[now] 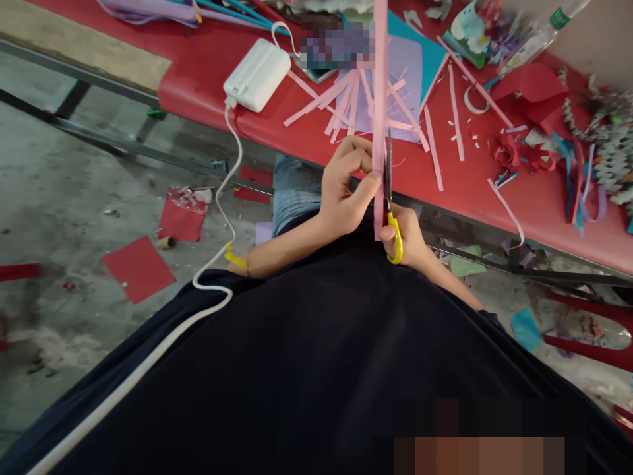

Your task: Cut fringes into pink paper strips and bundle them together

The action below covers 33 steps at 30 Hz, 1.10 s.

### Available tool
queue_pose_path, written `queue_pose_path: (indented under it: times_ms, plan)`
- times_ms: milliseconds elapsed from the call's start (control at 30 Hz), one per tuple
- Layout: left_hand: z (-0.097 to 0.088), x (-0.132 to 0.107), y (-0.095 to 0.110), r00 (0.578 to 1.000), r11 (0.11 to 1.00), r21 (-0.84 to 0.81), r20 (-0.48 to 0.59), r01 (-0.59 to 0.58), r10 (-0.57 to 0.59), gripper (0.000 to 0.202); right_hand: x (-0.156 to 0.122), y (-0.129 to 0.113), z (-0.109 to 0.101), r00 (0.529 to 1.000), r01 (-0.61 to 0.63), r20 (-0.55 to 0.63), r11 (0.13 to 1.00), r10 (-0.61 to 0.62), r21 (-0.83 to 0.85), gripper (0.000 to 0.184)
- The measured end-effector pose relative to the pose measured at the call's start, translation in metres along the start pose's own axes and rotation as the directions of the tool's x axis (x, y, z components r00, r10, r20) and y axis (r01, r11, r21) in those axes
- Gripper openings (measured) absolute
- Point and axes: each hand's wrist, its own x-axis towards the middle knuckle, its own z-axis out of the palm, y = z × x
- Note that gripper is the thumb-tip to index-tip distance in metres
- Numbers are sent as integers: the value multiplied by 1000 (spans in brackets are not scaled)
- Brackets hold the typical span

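My left hand (346,191) pinches a long pink paper strip (380,86) between thumb and fingers, near its lower end. The strip stands upright and runs out of the top of the view. Close beside it on the right are scissors (390,218) with yellow handles and dark blades pointing away from me. My right hand (408,234) is closed around the yellow handles. Whether the blades touch the strip I cannot tell. Beyond my hands, several thin pink strips (352,99) lie scattered over a lilac paper sheet (409,66) on the red tabletop (297,138).
A white power bank (258,74) with a white cable (238,152) trailing to my body lies at left. Blue paper (432,56) is under the lilac sheet. At right are a clear bottle (539,39), red paper (537,92) and ribbon scraps. Paper pieces (138,269) litter the floor.
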Motion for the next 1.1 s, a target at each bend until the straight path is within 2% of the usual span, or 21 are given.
queue_pose_path:
  times_ms: [100,200,300,400,567,667,867,1000,1100]
  plan:
    - [0,-1,2,999,1000,1,19,25,-25,44,1,1,2,1000,9,-16,1000,-9,12,76]
    - [-2,0,1,1000,1000,-5,2,-10,10,43,0,-1,1,1000,-10,-15,1000,10,18,78]
    - [-5,2,-3,999,1000,13,-34,-6,7,41,0,-6,-1,999,-38,12,999,37,20,80]
    - [-8,6,-6,999,1000,16,-22,-27,28,39,0,-11,-4,998,-37,49,999,38,-21,82]
    - [-10,12,-4,997,998,51,-59,-43,46,36,1,-15,-6,995,-56,78,996,61,-65,83]
    - [-9,12,-1,998,997,51,-36,-59,61,35,1,-14,-6,995,-55,80,995,61,-82,83]
    - [-4,2,0,1000,1000,19,-26,10,-10,47,0,-11,-5,998,-24,53,997,28,-69,78]
    - [-1,-2,2,999,998,36,-20,50,-49,51,1,-13,-4,998,-47,50,998,49,-42,79]
    - [1,-1,4,1000,999,37,-20,6,-6,49,2,-14,-5,997,-48,52,999,48,-13,79]
